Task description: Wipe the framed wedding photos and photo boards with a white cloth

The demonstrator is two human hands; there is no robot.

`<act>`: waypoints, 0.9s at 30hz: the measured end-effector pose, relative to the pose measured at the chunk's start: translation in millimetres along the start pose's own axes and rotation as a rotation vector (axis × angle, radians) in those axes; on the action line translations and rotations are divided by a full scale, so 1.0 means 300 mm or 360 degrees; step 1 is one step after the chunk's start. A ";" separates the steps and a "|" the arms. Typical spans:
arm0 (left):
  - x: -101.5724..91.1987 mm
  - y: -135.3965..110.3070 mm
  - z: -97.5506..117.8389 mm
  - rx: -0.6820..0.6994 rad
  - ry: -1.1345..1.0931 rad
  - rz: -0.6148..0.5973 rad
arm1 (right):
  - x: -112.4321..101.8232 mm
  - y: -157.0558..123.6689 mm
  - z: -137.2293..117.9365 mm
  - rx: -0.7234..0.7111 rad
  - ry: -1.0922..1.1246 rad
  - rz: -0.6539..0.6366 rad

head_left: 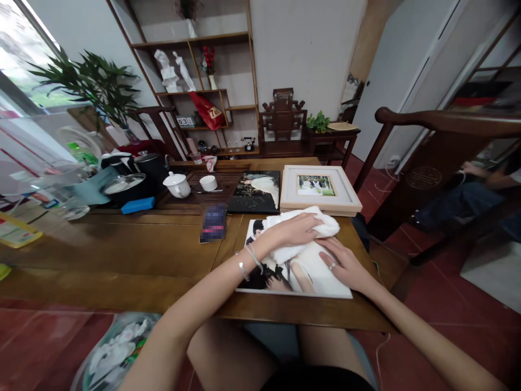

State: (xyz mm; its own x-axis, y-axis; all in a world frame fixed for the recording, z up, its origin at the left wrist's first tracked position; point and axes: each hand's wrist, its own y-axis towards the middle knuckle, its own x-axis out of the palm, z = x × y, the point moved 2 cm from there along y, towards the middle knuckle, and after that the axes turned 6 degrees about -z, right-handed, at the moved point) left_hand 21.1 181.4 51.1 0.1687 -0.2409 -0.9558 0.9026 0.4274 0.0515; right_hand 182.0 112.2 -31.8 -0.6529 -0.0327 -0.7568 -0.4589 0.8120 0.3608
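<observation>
Left hand [300, 229] lies over bunched white cloth [330, 225], fingers extended, close together, seemingly for broad pressure. Cloth rests on flat, white-edged rectangular photo panel [315, 274], near edge of brown wooden table [142, 247]. Right hand [343, 264], thumb apart from fingers, likely steadies panel.

On the counter [122, 244], the photo panel [299, 274] has a cloth [285, 252] on it, a framed picture [315, 185] behind and a lidded cup [178, 187] behind-left.

On my feed, the window [18, 51] glares left of the table [142, 244]; right of it, my view looks dimmer, blurred and stretched.
</observation>
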 end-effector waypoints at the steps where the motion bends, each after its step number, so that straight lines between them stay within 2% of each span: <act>1: 0.004 0.019 0.001 0.0021 -0.0012 -0.0011 | -0.001 0.000 -0.001 0.0003 -0.0005 0.0006; 4: 0.016 0.031 -0.008 -0.0019 0.0009 -0.0042 | -0.002 0.000 -0.002 0.0006 -0.0004 0.0018; 6: 0.022 -0.002 -0.023 -0.0081 0.0044 -0.0040 | -0.001 0.001 0.000 -0.0001 0.0011 0.0014; 12: 0.037 -0.226 -0.050 -0.0265 0.0238 0.0036 | 0.005 -0.002 0.009 -0.0034 0.0046 -0.0001; 15: 0.056 -0.337 -0.014 -0.0308 0.0349 0.0016 | 0.008 -0.004 0.011 -0.0037 0.0055 0.0009; 18: 0.079 -0.408 0.072 -0.0165 0.0395 -0.0050 | 0.011 -0.005 0.014 -0.0042 0.0055 0.0027; 20: 0.087 -0.431 0.124 -0.0032 0.0362 -0.0085 | 0.014 -0.006 0.016 -0.0049 0.0051 0.0025; 22: 0.087 -0.435 0.139 0.0025 0.0288 -0.0073 | 0.016 -0.006 0.017 -0.0050 0.0048 0.0027; 24: 0.080 -0.424 0.106 -0.0003 0.0234 -0.0011 | 0.017 -0.005 0.018 -0.0054 0.0046 0.0040; 27: 0.070 -0.390 0.003 -0.0108 0.0257 0.0074 | 0.017 -0.005 0.017 -0.0058 0.0040 0.0054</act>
State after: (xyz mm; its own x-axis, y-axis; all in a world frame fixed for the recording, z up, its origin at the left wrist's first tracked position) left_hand -80.7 125.6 25.1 0.1389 -0.0790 -0.9872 0.8656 0.4939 0.0822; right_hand 182.4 113.9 -39.0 -0.6832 -0.0205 -0.7300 -0.4575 0.7911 0.4060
